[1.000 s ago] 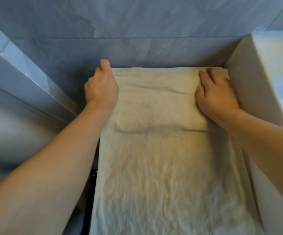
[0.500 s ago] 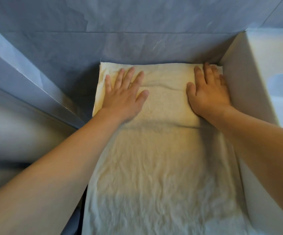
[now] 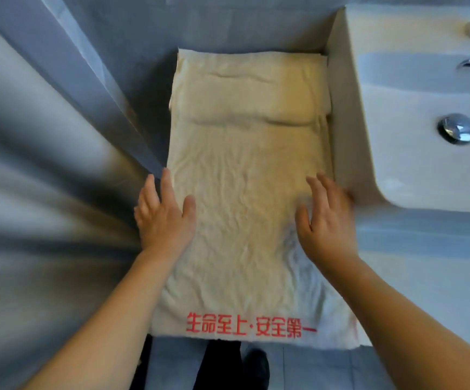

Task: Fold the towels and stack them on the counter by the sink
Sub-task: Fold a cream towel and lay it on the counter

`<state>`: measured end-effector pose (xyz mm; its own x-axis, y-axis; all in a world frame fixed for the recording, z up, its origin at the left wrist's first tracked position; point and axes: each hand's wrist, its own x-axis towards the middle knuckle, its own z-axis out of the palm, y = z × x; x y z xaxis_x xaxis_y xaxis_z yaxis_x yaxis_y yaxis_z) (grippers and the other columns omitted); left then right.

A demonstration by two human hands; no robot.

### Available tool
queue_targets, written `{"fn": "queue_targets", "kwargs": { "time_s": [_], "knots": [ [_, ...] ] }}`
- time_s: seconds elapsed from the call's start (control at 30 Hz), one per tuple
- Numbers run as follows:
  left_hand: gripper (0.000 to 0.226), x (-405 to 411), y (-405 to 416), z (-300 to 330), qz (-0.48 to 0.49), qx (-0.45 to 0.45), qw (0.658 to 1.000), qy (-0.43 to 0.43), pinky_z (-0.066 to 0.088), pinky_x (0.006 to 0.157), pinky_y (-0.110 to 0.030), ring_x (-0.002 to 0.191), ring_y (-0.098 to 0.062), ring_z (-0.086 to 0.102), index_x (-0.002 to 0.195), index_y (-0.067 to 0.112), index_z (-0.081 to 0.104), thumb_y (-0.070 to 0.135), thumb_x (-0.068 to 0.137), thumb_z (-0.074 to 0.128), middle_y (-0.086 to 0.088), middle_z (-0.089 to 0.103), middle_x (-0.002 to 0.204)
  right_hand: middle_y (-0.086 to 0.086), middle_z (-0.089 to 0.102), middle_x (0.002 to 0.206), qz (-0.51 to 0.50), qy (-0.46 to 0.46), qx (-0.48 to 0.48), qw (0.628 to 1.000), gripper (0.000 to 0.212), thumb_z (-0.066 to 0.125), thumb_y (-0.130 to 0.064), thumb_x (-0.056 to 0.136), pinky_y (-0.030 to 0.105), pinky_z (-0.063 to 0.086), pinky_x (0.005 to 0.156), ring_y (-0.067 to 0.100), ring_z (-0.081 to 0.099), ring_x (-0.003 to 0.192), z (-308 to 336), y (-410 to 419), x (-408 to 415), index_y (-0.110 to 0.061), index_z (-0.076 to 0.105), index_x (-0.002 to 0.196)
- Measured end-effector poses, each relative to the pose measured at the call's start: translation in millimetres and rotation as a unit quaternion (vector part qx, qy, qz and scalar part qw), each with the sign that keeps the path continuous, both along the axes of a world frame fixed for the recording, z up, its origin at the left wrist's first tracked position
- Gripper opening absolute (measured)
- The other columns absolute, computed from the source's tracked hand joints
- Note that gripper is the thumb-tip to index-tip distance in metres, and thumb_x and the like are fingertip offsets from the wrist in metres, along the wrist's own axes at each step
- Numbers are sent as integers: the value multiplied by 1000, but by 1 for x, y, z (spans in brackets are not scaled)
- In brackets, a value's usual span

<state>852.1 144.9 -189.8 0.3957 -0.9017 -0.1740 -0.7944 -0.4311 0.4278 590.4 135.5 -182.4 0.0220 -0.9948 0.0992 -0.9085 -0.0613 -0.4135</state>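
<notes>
Towel is spread lengthwise on the tabletop, between a grey wall panel and the side of the sink. Its far end is already folded over, forming a doubled band with a soft ridge. The near end, printed with red characters, hangs slightly over the tabletop edge.

Left hand is laid flat on the left border, fingers straight and released, nothing gripped. Right hand is blurred just above or on the right border, fingers spread and relaxed; contact cannot be confirmed.

Cloth is judged light, limp and creased; it should drape and sag rather than hold shape, and is not fragile. Slippage is unlikely on the stone.

The near corners are judged the best places to take hold, each pinched between thumb and fingers so the edge stays straight for the next fold.
</notes>
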Motion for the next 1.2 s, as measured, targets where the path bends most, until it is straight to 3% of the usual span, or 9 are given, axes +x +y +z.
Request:
{"fn": "queue_targets", "kwargs": {
  "time_s": [0.17, 0.33, 0.43, 0.6, 0.73, 0.8, 0.93, 1.1, 1.2],
  "knots": [
    [77, -4, 78, 2, 1, 48, 990, 131, 22, 116, -48, 145, -33, 18, 156, 33, 5, 38, 96, 53, 5, 6, 161, 13, 28, 154, -91, 56, 99, 989, 55, 35, -39, 96, 46, 12, 118, 32, 22, 142, -7, 93, -21, -14, 35, 145],
    [70, 0, 140, -13, 135, 51, 965, 217, 44, 101, -51, 124, -32, 49, 145, 25, 28, 44, 87, 61, -6, 44, 143, 11, 15, 156, -320, -42, 183, 929, 67, 51, -42, 91, 49, 12, 118, 31, 16, 143, -3, 157, -23, -19, 24, 149],
    [66, 10, 170, -17, 234, 96, 914, 316, 53, 87, -44, 108, -26, 61, 134, 17, 45, 57, 86, 64, -5, 61, 123, 9, 20, 152, -414, -112, 178, 886, 75, 63, -36, 82, 50, 15, 116, 30, 21, 141, -1, 169, -13, -18, 28, 145],
    [29, 20, 199, -19, 317, 131, 799, 493, 52, 80, -40, 104, -29, 62, 120, 19, 54, 36, 96, 54, -7, 62, 113, 10, 19, 147, -532, -236, 154, 798, 70, 62, -15, 79, 33, 35, 89, 31, 27, 128, -1, 172, -7, -19, 29, 141],
    [30, 13, 211, -10, 340, 158, 762, 527, 49, 74, -32, 91, -24, 63, 125, 17, 52, 27, 97, 50, -9, 62, 116, 7, 18, 143, -545, -323, 161, 757, 64, 62, -15, 81, 34, 42, 77, 32, 48, 107, 4, 185, -2, -20, 29, 135],
    [29, 13, 211, -7, 348, 167, 778, 496, 48, 68, -30, 82, -20, 64, 122, 17, 55, 30, 96, 54, -8, 65, 110, 5, 21, 142, -553, -353, 203, 727, 65, 64, -16, 83, 37, 45, 78, 27, 48, 96, 12, 187, 0, -19, 27, 136],
    [23, 10, 208, 9, 329, 186, 821, 429, 44, 59, -27, 67, -16, 59, 112, 15, 61, 30, 95, 61, -4, 66, 90, 13, 50, 129, -478, -355, 348, 725, 51, 66, -13, 86, 38, 43, 78, 26, 51, 90, 33, 189, -7, -6, 42, 131],
    [12, 7, 205, 47, 316, 156, 809, 471, 49, 58, -29, 89, -21, 64, 103, 24, 63, 33, 97, 59, -3, 69, 101, 19, 49, 136, -354, -314, 499, 727, 37, 50, -20, 100, 47, 33, 105, 36, 45, 124, 69, 197, -11, -1, 47, 133],
    [8, 12, 192, 78, 318, 126, 802, 489, 40, 40, -19, 64, -15, 58, 99, 21, 62, 28, 99, 57, -2, 65, 86, 12, 61, 83, -363, -352, 488, 711, 16, 41, -20, 103, 44, 52, 79, 26, 64, 71, 93, 185, -26, -8, 52, 101]
  ]
}}
